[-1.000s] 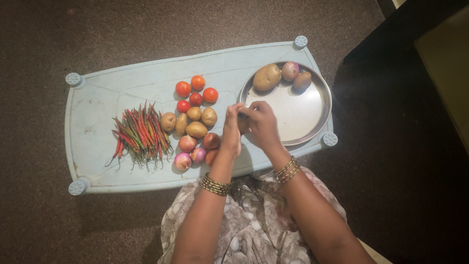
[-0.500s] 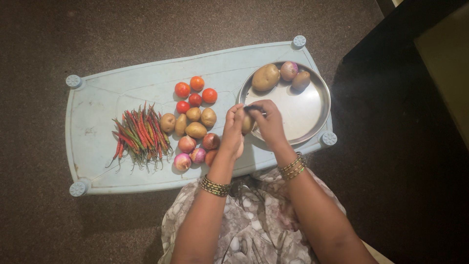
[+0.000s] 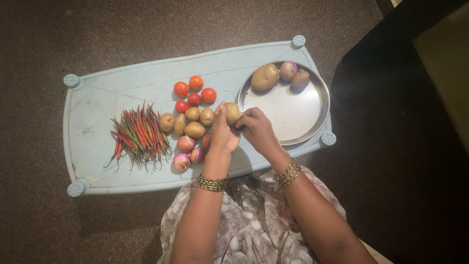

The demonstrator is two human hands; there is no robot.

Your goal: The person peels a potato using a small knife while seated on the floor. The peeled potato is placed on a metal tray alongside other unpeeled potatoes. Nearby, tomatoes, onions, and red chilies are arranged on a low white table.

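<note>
Both hands, left hand (image 3: 223, 133) and right hand (image 3: 257, 129), fingers clamped on the potato (image 3: 232, 113), have shifted left off the steel plate (image 3: 293, 120).

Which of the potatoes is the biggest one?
The large potato at the far left of the round steel plate, beside an onion. It is clearly larger than the small potatoes clustered on the pale blue table.

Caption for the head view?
Both hands, left and right, hold a potato beside a steel plate.
</note>
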